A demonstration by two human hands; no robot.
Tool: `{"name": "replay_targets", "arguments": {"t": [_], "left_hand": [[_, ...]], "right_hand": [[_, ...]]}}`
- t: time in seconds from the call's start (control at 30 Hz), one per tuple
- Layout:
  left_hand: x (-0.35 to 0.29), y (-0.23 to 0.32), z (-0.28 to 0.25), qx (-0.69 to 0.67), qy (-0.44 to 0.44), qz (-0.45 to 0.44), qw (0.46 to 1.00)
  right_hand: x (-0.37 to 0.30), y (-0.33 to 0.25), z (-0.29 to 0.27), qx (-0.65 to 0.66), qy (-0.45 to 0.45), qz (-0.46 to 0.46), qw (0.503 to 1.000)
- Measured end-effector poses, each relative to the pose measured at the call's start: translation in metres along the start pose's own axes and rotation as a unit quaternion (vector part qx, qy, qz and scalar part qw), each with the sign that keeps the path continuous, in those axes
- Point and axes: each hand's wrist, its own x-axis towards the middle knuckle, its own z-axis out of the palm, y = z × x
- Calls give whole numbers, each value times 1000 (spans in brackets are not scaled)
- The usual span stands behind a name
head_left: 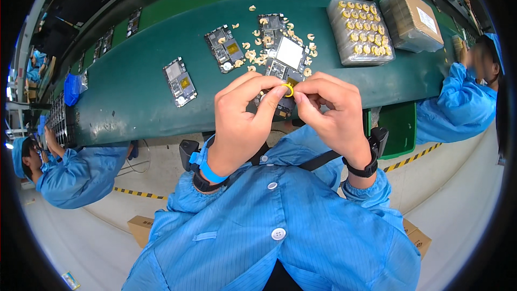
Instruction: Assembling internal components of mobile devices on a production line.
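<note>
Between the fingertips of both hands is a small yellow ring-shaped part (pixel 290 94). My left hand (pixel 239 113) pinches it from one side with thumb and forefinger, and my right hand (pixel 335 112) pinches the other side. Beneath and beyond my fingers lie several dark circuit boards (pixel 273 70), partly covered by my hands. A white square piece (pixel 290 53) rests on top of them. Small beige C-shaped pieces (pixel 251 54) are scattered around these boards. Two more circuit boards lie apart, one (pixel 225 48) just left of the pile and another (pixel 180 82) farther left.
A clear tray stack (pixel 344 60) with yellow round parts stands at the right, beside a wrapped cardboard box (pixel 413 19). A blue bag (pixel 72 89) sits at the table's left end. Co-workers sit at left (pixel 81 175) and right (pixel 458 108). A green bin (pixel 399 134) is below the edge.
</note>
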Motion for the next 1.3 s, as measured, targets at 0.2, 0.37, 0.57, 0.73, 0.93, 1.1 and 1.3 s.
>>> {"name": "replay_targets", "arguments": {"t": [0.2,0.37,0.57,0.73,0.93,1.1,1.3], "left_hand": [[-3,-3,10,-13,23,-16,1000],[-4,-9,13,-55,45,-19,997],[-7,-18,11,-103,44,-59,992],[-3,-18,7,-216,81,-144,962],[-3,-24,10,-220,69,-146,962],[-4,-24,12,-227,47,-143,962],[-8,-16,10,-277,27,-202,939]], "right_hand": [[-4,7,13,11,41,13,999],[-1,6,21,-13,82,-14,996],[0,9,23,9,73,-7,997],[3,35,-3,35,171,154,972],[14,23,-8,-94,105,106,984],[14,14,15,-16,23,6,1000],[15,21,10,-162,75,-203,963]]}}
